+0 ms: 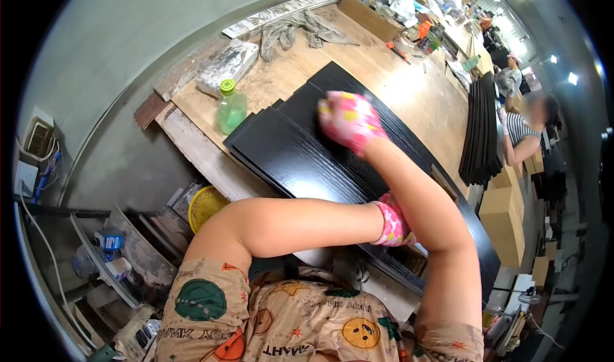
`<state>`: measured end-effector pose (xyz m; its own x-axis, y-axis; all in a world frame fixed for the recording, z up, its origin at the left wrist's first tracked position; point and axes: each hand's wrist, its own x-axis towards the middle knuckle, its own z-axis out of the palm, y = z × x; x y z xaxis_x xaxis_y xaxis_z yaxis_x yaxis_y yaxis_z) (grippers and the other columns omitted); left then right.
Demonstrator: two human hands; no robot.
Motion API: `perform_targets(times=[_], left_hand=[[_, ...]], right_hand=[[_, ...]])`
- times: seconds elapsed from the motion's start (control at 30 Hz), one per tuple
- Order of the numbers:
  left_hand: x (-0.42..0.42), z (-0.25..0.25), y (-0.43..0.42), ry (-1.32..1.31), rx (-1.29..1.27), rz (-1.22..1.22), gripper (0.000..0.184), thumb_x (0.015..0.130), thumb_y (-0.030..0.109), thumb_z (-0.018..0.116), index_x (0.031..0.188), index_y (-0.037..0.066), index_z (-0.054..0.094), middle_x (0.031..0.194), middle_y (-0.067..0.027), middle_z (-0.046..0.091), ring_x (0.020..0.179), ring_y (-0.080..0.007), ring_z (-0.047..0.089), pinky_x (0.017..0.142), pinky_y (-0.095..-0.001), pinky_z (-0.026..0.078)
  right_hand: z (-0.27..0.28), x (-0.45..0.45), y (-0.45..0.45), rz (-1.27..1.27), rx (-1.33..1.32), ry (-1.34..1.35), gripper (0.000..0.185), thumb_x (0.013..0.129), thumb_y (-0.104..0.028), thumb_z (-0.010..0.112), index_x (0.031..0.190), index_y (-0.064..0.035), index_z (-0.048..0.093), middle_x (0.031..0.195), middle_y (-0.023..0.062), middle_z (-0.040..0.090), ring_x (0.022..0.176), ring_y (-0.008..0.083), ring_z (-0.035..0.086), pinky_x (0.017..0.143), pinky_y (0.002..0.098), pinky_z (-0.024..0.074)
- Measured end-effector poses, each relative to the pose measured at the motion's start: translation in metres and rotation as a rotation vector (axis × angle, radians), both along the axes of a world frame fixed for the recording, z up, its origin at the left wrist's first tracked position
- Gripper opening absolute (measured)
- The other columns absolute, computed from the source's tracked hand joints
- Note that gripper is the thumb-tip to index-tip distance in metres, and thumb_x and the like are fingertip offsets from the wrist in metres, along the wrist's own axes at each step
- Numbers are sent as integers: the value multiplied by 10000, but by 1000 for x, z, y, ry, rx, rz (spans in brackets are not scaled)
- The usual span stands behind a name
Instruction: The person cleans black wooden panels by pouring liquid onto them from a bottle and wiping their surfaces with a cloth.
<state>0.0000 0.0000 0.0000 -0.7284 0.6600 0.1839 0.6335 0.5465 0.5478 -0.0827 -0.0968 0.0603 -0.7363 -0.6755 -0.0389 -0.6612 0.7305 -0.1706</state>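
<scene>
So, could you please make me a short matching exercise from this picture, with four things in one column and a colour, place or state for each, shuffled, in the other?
Things:
1. Bottle
2. Bucket
3. Cloth
4. Right hand

Descriptions:
A. Yellow, lower than the tabletop
B. Pink-gloved, over the black boards
C. Grey and crumpled
D. Green, standing upright

Right pairs: 1-D, 2-A, 3-C, 4-B
</scene>
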Motion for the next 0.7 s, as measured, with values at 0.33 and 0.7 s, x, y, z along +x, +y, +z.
perform_targets(times=[0.33, 0.7], left_hand=[[5, 33, -13, 19, -150, -56, 689, 910, 493, 433, 1385, -3, 375, 1423, -215, 396, 1311, -361, 372, 1114, -439, 258], [11, 42, -28, 304, -198, -46, 655, 922, 481, 484, 1303, -50, 490, 1430, -226, 394, 1366, -361, 307, 1127, -440, 233]], right_hand=[[19, 7, 60, -153, 89, -43, 262, 925, -267, 502, 806, -58, 609, 736, 187, 645, 724, 348, 660, 706, 420, 513], [17, -9, 179, -504, 156, 62, 265, 803, -231, 554, 916, -69, 729, 916, 180, 700, 876, 326, 688, 754, 415, 549]])
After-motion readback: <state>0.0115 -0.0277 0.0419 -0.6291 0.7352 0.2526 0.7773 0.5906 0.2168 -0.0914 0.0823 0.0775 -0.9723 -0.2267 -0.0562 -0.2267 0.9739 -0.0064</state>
